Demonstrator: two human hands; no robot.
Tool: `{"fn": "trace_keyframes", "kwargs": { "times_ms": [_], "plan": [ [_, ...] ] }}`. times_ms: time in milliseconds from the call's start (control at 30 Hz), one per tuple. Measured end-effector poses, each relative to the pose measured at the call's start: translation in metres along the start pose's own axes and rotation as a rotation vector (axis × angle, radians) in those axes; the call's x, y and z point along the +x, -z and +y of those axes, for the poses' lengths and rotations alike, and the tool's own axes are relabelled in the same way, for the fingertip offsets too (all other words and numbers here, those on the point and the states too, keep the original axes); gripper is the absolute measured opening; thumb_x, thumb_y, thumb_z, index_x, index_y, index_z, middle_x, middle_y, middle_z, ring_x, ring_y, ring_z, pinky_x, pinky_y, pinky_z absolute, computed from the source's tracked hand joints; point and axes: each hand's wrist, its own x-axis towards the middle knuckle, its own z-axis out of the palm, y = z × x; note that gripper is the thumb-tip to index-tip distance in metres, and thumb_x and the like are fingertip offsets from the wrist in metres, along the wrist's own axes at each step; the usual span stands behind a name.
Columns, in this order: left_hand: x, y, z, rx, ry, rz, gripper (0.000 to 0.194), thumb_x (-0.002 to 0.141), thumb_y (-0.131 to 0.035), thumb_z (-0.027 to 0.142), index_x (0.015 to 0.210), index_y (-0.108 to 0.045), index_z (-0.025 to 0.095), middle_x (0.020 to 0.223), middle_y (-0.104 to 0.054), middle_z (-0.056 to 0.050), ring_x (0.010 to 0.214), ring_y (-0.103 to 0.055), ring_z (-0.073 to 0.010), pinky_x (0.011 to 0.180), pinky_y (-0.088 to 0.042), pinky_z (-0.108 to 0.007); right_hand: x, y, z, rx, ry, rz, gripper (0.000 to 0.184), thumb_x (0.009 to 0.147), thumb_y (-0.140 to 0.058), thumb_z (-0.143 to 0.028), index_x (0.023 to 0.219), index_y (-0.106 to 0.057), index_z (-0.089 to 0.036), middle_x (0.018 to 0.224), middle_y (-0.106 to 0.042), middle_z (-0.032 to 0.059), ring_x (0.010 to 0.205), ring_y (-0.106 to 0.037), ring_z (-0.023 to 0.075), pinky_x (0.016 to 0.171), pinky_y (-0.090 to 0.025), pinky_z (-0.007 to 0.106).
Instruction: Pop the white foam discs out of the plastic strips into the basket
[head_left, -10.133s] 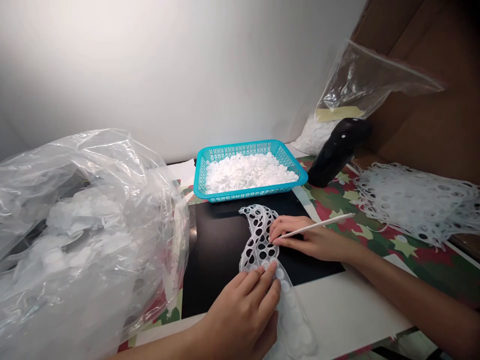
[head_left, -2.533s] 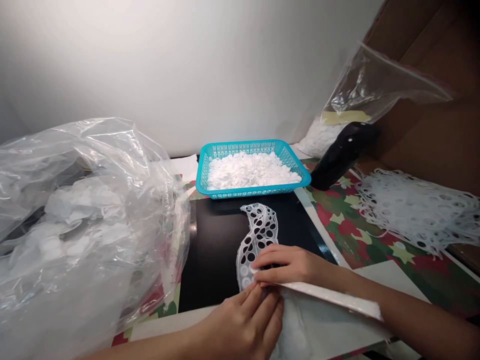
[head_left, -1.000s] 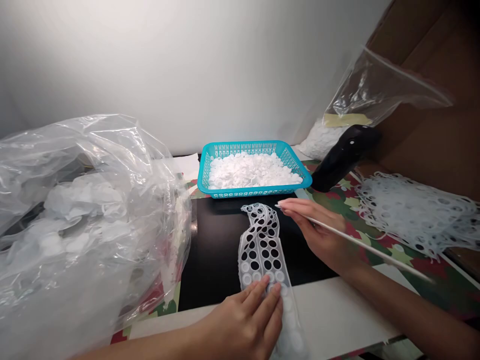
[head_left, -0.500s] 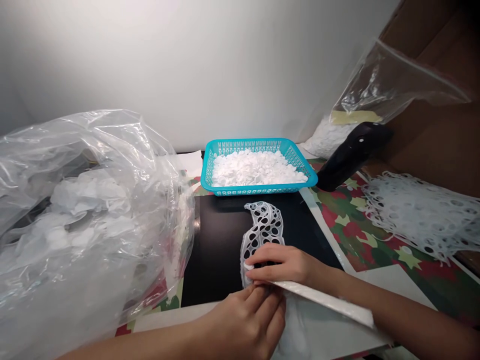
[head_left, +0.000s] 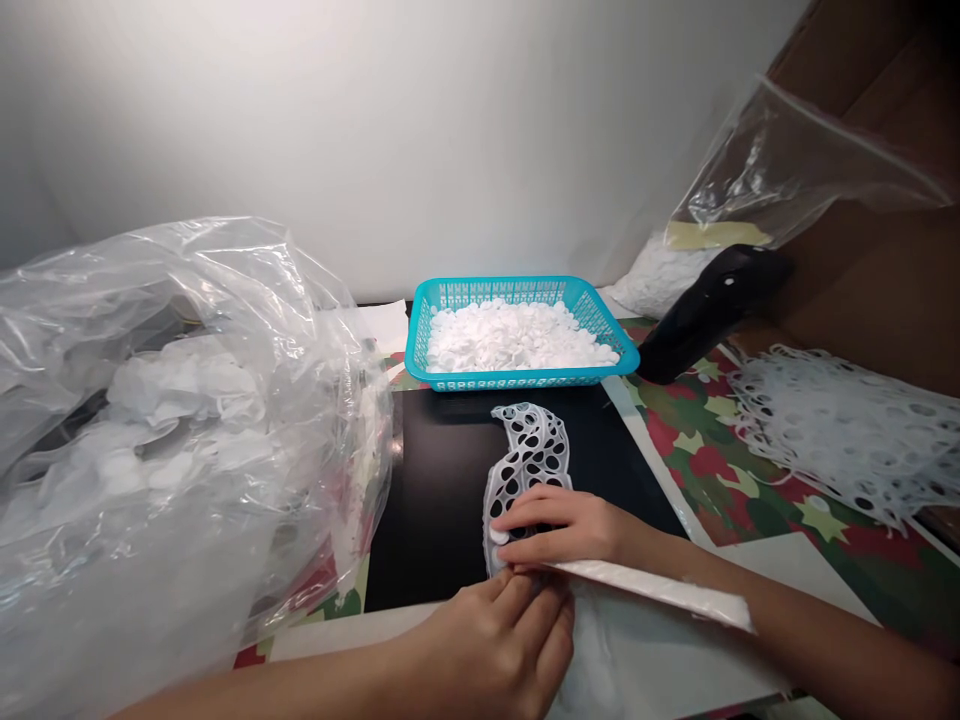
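A thin translucent sheet full of round holes [head_left: 529, 445] lies curled on a black mat [head_left: 427, 500]; its near end disappears under my hands. My left hand [head_left: 502, 640] is closed on the near part, its fingertips gathered against the sheet. Reaching over it from the right, my right hand [head_left: 577, 525] is closed with a flat white stick [head_left: 667, 590] held under the palm. By its fingertips, at the sheet's left edge, shows a small white disc [head_left: 498, 534]; whether it is pinched or resting there I cannot tell.
Behind the mat stands a turquoise basket [head_left: 525, 380] heaped with white discs. A large clear bag [head_left: 187, 500] of white pieces fills the left. To the right are a black object [head_left: 697, 315], a zip bag [head_left: 652, 275] of white bits and a pile of holed sheets [head_left: 847, 420].
A second ago my right hand was raised right of the sheet with the stick; it came down beside my left hand. My left fingers, earlier flat, are drawn in. More holes show than ten seconds ago.
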Motion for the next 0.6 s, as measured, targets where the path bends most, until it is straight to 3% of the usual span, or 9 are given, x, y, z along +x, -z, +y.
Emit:
{"fn": "trace_keyframes", "kwargs": {
  "times_ms": [167, 267, 400, 600],
  "plan": [
    [0.002, 0.001, 0.001, 0.019, 0.009, 0.005, 0.029, 0.089, -0.041, 0.009, 0.100, -0.067, 0.004, 0.092, -0.070, -0.015, 0.079, -0.068, -0.0227, 0.078, -0.056, -0.039, 0.002, -0.005, -0.006, -0.205, 0.032, 0.080, 0.022, 0.093, -0.051, -0.010, 0.109, -0.067, -0.007, 0.110, -0.067, 0.0166, 0.102, -0.060, 0.0202, 0.087, -0.053, 0.030],
    [0.001, 0.001, 0.000, 0.023, 0.000, 0.038, 0.031, 0.090, -0.039, 0.010, 0.103, -0.067, 0.005, 0.104, -0.069, -0.017, 0.094, -0.068, -0.0269, 0.085, -0.055, -0.040, 0.001, -0.003, -0.005, -0.235, -0.004, 0.166, 0.027, 0.096, -0.047, -0.013, 0.116, -0.064, -0.007, 0.112, -0.065, 0.0176, 0.106, -0.060, 0.0213, 0.091, -0.052, 0.033],
    [-0.001, 0.000, -0.001, 0.030, -0.004, 0.040, 0.031, 0.091, -0.040, 0.012, 0.106, -0.067, 0.004, 0.114, -0.067, -0.017, 0.106, -0.064, -0.0313, 0.086, -0.056, -0.039, -0.001, 0.005, -0.001, -0.261, -0.116, 0.288, 0.033, 0.096, -0.046, -0.013, 0.125, -0.061, -0.017, 0.118, -0.064, 0.0125, 0.111, -0.059, 0.0208, 0.094, -0.051, 0.034],
    [-0.004, -0.002, 0.002, 0.045, -0.014, 0.022, 0.031, 0.091, -0.043, 0.014, 0.109, -0.066, 0.003, 0.117, -0.066, -0.019, 0.111, -0.062, -0.0319, 0.090, -0.055, -0.039, 0.000, 0.041, 0.013, -0.479, -0.267, 0.647, 0.029, 0.092, -0.054, -0.010, 0.114, -0.067, -0.023, 0.112, -0.070, 0.0063, 0.103, -0.066, 0.0198, 0.094, -0.052, 0.034]
  ]
}}
